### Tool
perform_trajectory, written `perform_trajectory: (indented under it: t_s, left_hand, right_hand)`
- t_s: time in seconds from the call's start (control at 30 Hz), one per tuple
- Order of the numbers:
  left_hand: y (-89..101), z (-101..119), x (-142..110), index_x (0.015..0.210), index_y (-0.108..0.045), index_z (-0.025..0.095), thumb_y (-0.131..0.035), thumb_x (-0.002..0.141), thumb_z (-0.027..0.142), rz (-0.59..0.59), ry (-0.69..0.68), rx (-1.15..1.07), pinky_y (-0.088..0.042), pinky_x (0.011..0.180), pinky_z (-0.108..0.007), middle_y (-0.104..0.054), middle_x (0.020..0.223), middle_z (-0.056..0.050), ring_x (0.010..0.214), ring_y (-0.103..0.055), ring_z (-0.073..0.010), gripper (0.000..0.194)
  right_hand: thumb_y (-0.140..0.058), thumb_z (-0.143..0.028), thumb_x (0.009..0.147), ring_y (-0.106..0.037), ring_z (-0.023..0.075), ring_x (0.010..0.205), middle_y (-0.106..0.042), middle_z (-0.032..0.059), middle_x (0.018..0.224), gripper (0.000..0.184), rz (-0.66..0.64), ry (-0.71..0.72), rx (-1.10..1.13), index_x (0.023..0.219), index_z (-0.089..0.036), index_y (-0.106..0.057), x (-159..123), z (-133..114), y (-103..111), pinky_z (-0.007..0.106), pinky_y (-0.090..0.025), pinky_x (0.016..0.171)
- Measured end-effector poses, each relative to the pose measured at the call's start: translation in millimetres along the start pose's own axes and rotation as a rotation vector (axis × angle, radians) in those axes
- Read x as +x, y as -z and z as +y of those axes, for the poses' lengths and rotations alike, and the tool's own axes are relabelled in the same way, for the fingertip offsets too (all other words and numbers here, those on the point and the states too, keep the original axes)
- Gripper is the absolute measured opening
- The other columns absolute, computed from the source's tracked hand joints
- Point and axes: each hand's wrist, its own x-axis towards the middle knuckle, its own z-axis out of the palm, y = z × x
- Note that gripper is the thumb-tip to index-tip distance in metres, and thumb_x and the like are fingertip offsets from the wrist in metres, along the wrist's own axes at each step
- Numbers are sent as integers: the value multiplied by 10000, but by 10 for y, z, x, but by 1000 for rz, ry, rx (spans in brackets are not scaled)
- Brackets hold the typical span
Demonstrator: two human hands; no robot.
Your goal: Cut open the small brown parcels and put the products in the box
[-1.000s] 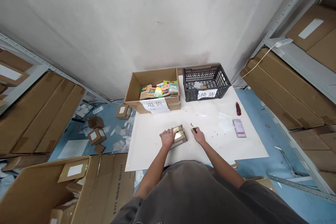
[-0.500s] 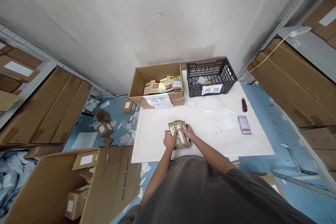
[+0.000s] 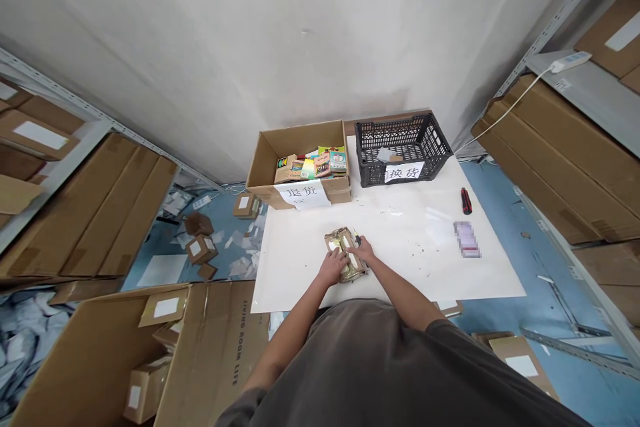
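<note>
A small cardboard box (image 3: 338, 235) with yellowish tape and a pale label lies on the white tabletop in front of me. My left hand (image 3: 333, 268) holds its left side, fingers reaching over the top. At the box's right side, my right hand (image 3: 365, 251) grips a utility knife (image 3: 357, 237) in black and yellow, its tip pointing away from me. Some right-hand fingers also reach onto the box's top. Whether the box is cut open cannot be made out.
Behind stand an open carton (image 3: 266, 195) of small colourful boxes and a black plastic crate (image 3: 373, 175). To the right lie a red-and-black tool (image 3: 466, 201) and a blurred purple item (image 3: 467, 240). A large open carton (image 3: 220, 340) stands at lower left, beside shelves.
My left hand has shifted from the box's left edge onto its top, fingers now reaching across it. The box has turned slightly and moved a little right. The knife stays in my right hand.
</note>
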Motion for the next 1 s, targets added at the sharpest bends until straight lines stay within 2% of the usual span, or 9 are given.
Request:
perform_trajectory:
  t_s: [0.17, 0.33, 0.4, 0.5, 0.63, 0.77, 0.83, 0.9, 1.0]
  left_hand:
    - [128, -38, 99, 1265, -681, 271, -830, 693, 229, 60, 23, -1, -355, 1127, -505, -604, 1352, -124, 1339, -457, -378, 593]
    - [125, -10, 65, 1183, -728, 294, -889, 633, 410, 108, 81, -125, -389, 1056, -510, -637, 1211, -120, 1236, -510, -377, 585]
    - [107, 33, 51, 1184, -716, 295, -878, 659, 387, 169, 92, -150, -362, 1088, -509, -639, 1238, -106, 1251, -514, -356, 556]
    - [66, 101, 45, 1201, -682, 281, -859, 696, 325, 232, 116, -150, -313, 1140, -539, -623, 1342, -98, 1325, -494, -349, 537]
    - [2, 146, 53, 1272, -622, 290, -845, 717, 298, 233, 204, -143, -281, 1163, -605, -571, 1480, -97, 1442, -417, -380, 599]
    - [-31, 153, 77, 1330, -570, 303, -864, 695, 267, 223, 274, -146, -193, 1199, -662, -557, 1520, -103, 1486, -380, -389, 701]
    - [-36, 148, 98, 1365, -545, 287, -873, 684, 256, 213, 282, -148, -141, 1223, -652, -584, 1492, -123, 1494, -376, -382, 756]
    - [-34, 133, 122, 1406, -514, 262, -882, 673, 256, 194, 287, -169, -146, 1238, -603, -612, 1456, -143, 1491, -390, -365, 821]
    - [-17, 97, 156, 1428, -496, 243, -896, 660, 288, 166, 298, -211, -197, 1231, -527, -659, 1391, -146, 1470, -428, -343, 867]
  right_hand:
    - [-814, -485, 705, -656, 211, 886, -694, 16, 967, 514, 108, 8, -32, 1048, -240, -519, -27, 16, 43, 258, -456, 715]
    - [-844, -508, 673, -664, 210, 853, -687, 1, 940, 550, 51, 8, -56, 1027, -246, -514, -201, 289, 253, 256, -455, 699]
    - [-828, -514, 696, -662, 215, 857, -686, 2, 934, 523, 64, -9, -78, 1017, -247, -512, -246, 336, 284, 263, -457, 704]
    - [-825, -484, 707, -665, 222, 871, -690, 8, 941, 495, 115, -39, -87, 1010, -249, -513, -218, 252, 264, 267, -461, 704]
    - [-850, -401, 689, -675, 231, 881, -699, 17, 938, 502, 137, -49, -148, 1043, -255, -525, -97, -19, 211, 268, -455, 699]
    - [-843, -414, 718, -685, 247, 893, -707, 36, 944, 534, 131, -73, -202, 1109, -259, -515, -62, -182, 212, 277, -454, 701]
    - [-808, -440, 764, -686, 244, 880, -707, 33, 932, 537, 124, -67, -180, 1161, -258, -496, -96, -160, 264, 280, -460, 710]
    - [-705, -475, 864, -684, 226, 839, -700, 16, 895, 447, 107, -30, -131, 1186, -255, -485, -163, -77, 360, 277, -464, 713]
    - [-537, -494, 977, -653, 186, 712, -676, -30, 793, 273, -47, 64, -106, 1120, -261, -526, -300, 81, 553, 255, -453, 675]
